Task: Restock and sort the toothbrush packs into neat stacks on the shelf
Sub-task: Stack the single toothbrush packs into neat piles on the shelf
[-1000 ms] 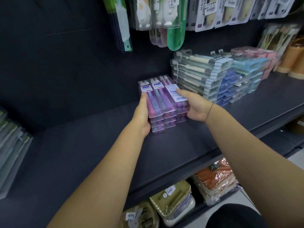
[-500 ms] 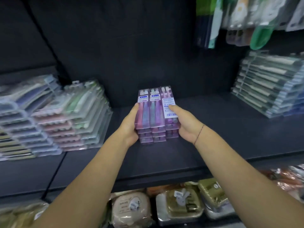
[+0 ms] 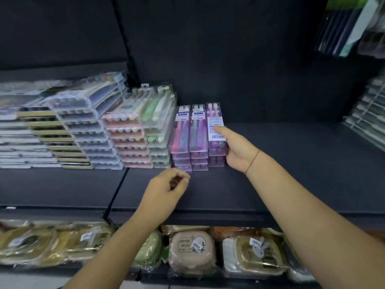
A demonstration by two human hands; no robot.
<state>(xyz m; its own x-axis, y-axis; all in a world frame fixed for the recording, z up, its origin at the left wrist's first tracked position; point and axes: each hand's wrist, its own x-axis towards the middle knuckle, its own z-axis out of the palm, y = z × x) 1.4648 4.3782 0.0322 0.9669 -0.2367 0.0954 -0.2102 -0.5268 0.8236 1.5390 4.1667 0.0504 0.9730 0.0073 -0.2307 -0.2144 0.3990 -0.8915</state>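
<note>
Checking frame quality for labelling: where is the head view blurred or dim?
Head view: purple packs and right hand fairly sharp; leftmost stacks and hanging packs top right smeared by blur; lighting dim, no strong glare.

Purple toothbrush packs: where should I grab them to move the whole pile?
Probably by the long right side and the near ends, coming from the right and front. The purple toothbrush packs lie flat in three side-by-side piles, and the pink and green packs sit right beside their left side, leaving little finger room. The right hand holds that open side, thumb on top.
</note>
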